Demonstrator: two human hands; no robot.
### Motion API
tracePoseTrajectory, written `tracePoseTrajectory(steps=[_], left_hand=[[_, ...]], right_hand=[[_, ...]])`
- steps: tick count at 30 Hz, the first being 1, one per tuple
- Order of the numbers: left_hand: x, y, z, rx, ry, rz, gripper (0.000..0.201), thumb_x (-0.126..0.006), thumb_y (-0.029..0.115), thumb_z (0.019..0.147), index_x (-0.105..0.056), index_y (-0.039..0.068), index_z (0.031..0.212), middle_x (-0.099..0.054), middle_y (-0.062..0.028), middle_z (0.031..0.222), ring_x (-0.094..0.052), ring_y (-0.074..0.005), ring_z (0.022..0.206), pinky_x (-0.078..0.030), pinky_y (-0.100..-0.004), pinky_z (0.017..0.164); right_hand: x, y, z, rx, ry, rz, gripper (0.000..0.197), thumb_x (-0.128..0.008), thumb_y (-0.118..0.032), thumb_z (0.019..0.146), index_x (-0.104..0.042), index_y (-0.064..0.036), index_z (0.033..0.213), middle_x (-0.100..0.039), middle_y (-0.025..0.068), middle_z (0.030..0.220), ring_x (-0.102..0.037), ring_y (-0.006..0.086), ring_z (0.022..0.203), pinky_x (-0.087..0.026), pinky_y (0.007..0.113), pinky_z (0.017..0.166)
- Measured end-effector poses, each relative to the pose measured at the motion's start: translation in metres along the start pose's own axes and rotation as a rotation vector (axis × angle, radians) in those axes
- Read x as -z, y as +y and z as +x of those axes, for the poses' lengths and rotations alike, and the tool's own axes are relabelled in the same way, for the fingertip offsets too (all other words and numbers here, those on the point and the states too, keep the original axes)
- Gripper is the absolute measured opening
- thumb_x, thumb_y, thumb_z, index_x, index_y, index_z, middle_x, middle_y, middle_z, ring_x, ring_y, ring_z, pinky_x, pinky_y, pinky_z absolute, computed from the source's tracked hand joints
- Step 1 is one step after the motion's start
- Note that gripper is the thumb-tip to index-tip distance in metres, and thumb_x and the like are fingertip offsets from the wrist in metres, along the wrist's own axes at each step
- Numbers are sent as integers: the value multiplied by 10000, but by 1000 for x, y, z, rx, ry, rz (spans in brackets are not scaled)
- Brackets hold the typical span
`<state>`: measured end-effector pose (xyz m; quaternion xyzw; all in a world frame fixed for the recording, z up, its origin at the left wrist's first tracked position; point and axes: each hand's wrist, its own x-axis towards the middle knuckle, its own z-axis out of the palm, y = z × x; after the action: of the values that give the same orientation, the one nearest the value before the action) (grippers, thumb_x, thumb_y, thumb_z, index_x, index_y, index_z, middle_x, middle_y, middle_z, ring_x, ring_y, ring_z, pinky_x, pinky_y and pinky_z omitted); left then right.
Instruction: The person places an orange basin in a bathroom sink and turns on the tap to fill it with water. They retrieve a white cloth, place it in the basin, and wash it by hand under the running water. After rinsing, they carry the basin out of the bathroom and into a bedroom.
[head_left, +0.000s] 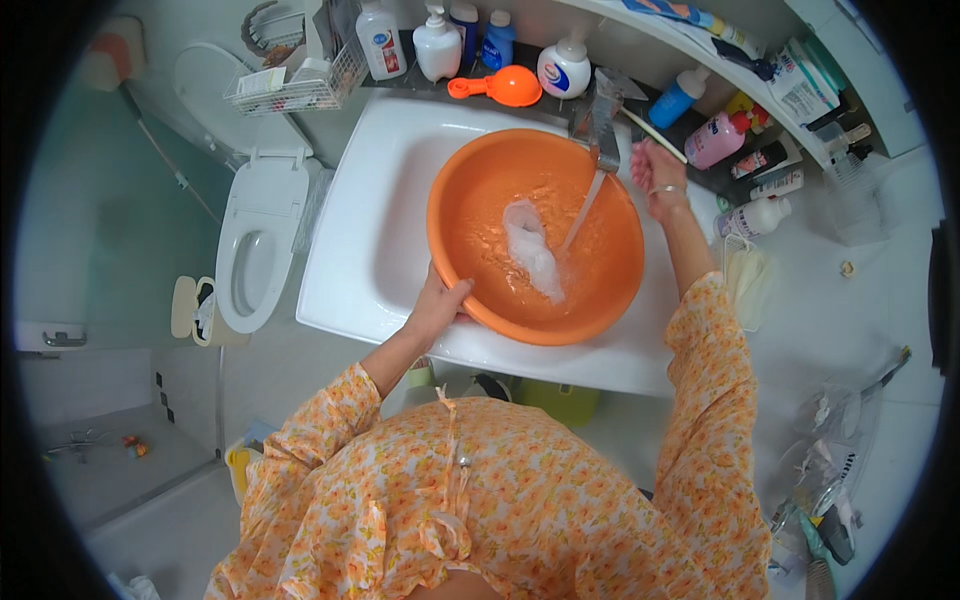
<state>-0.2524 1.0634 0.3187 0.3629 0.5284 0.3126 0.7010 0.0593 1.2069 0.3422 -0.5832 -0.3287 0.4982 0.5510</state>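
Observation:
A large orange basin (pixel 450 290) sits tilted on the white sink (pixel 345 250), with water in it. My left hand (pixel 437 305) grips its near-left rim, thumb on top. A wet white cloth (pixel 530 245) lies in the water, bunched up. From the metal faucet (pixel 605 140) a stream of water runs into the basin beside the cloth. My right hand (pixel 655 170) is closed just right of the faucet, a bracelet on its wrist. A pale, thin stick (pixel 655 133) passes by its fingers; whether the hand holds it I cannot make out.
Behind the sink stand several bottles, a white pump bottle (pixel 437 45) and an orange scoop (pixel 510 86). A pink bottle (pixel 715 140) is on the right, below a crowded shelf (pixel 690 35). To the left are a wire basket (pixel 300 90) and a toilet (pixel 255 250).

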Motion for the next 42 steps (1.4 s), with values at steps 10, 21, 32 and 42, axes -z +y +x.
tracePoseTrajectory(steps=[10, 21, 32, 42], left_hand=[[6, -15, 8, -52, -10, -32, 476, -419, 142, 799, -160, 61, 1191, -431, -117, 1046, -531, -201, 865, -510, -323, 651], [2, -11, 7, -23, -3, -3, 499, -428, 126, 798, -135, 68, 1197, -428, -142, 1050, -556, -218, 826, -517, -304, 632], [-2, -4, 3, -24, 5, 46, 436, -423, 174, 803, -218, 62, 1170, -429, -114, 1064, -510, -194, 900, -482, -330, 697], [-1, -5, 0, -14, 46, 38, 432, -418, 162, 812, -211, 75, 1181, -436, -109, 1077, -520, -199, 903, -494, -331, 672]], right_hand=[[-50, -50, 33, -161, -18, 204, 193, -517, -202, 779, -499, -54, 656, -458, 0, 533, -396, 86, 432, -308, 211, 379], [-53, -40, 5, -85, -106, 367, 194, -515, -207, 803, -526, -13, 807, -533, 35, 687, -520, 118, 633, -443, 227, 563], [-14, 177, -63, 49, -475, -596, 185, -543, -131, 734, -544, -50, 901, -574, 54, 766, -551, 131, 618, -440, 238, 530], [-30, 147, -29, -57, -120, -906, 339, -554, -275, 709, -534, -59, 969, -566, 129, 875, -556, 282, 793, -460, 390, 667]])
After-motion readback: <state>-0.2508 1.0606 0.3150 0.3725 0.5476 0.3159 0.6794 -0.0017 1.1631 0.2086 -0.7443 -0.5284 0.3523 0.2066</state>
